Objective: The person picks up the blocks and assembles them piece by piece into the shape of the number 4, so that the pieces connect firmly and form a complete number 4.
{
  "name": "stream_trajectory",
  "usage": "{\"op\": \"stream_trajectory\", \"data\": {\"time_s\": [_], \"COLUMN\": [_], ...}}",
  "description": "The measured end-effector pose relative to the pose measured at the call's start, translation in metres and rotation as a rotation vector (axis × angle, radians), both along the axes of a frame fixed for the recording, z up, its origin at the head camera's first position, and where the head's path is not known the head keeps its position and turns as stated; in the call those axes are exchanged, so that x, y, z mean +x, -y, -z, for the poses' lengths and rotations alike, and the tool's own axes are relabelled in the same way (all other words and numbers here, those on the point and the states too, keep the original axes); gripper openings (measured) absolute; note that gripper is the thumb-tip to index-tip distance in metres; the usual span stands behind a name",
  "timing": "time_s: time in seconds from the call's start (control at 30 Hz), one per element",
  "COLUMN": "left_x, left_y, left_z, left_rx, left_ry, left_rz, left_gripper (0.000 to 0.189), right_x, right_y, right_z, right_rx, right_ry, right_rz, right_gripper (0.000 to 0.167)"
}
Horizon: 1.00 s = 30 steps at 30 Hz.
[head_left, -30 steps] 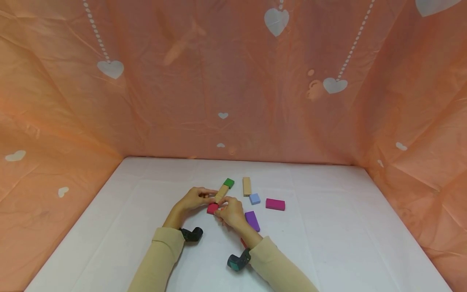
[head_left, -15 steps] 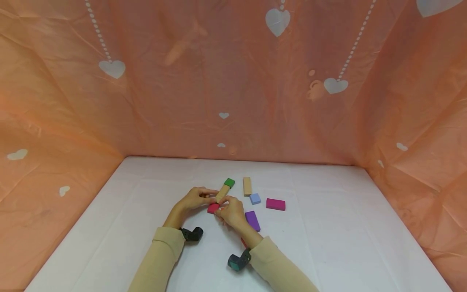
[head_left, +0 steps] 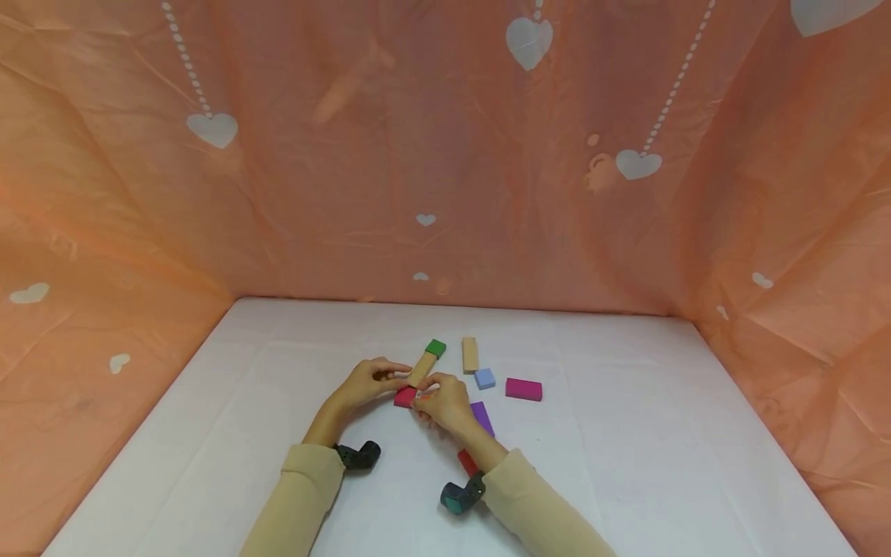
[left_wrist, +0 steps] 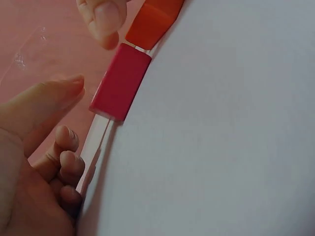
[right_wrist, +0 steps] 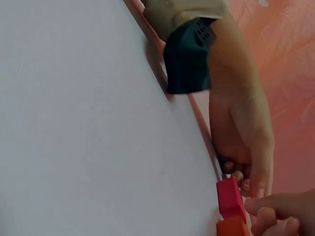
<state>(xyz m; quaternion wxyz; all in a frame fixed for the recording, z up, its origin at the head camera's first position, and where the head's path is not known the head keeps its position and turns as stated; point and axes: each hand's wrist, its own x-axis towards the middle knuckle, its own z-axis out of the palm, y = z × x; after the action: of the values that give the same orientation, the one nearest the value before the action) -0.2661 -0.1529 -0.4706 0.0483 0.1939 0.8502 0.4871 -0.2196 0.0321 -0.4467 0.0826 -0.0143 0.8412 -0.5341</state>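
Observation:
My left hand (head_left: 369, 381) reaches the near end of a plain wooden block (head_left: 421, 369), thumb and forefinger beside it. A green block (head_left: 436, 348) adjoins that block's far end. At its near end lies a crimson block (head_left: 405, 398), which my right hand (head_left: 445, 402) partly covers. In the left wrist view, an orange block (left_wrist: 153, 22) sits close to the crimson block (left_wrist: 120, 81). The right fingertips (left_wrist: 106, 19) hover by the crimson block's corner. From the right wrist, both hands' fingertips meet behind these blocks; contact there is unclear.
Right of the hands lie a second wooden block (head_left: 469, 355), a light blue block (head_left: 485, 378) and a magenta block (head_left: 524, 389). Under the right forearm are a purple block (head_left: 483, 418) and a red block (head_left: 468, 462). Orange cloth (head_left: 445, 155) surrounds the white table (head_left: 626, 433).
The right wrist has shifted slightly right, baring more of the red block and covering more of the purple one. The left wrist has moved slightly left. Hands stay around the same blocks.

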Motion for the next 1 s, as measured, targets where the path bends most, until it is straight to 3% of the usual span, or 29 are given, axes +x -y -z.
{"op": "stream_trajectory", "data": {"time_s": [0.33,0.6,0.8,1.0], "left_x": [0.011,0.016,0.018,0.018], "left_y": [0.006,0.007,0.007,0.007], "left_z": [-0.007,-0.007,-0.006,-0.003], "left_rx": [0.018,-0.021,-0.048,-0.048], "left_ry": [-0.034,-0.005,0.032,0.027], "left_rz": [0.046,0.049,0.030,0.020], "left_gripper": [0.028,0.028,0.028,0.027], "right_x": [-0.005,-0.009,-0.012,-0.012], "right_y": [-0.022,-0.038,-0.048,-0.056], "right_z": [-0.004,-0.005,-0.003,-0.003], "right_rx": [0.125,0.161,0.173,0.163], "right_ry": [-0.081,-0.129,-0.143,-0.116], "right_rz": [-0.104,-0.226,-0.247,-0.264], "right_gripper": [0.021,0.022,0.024,0.027]}}
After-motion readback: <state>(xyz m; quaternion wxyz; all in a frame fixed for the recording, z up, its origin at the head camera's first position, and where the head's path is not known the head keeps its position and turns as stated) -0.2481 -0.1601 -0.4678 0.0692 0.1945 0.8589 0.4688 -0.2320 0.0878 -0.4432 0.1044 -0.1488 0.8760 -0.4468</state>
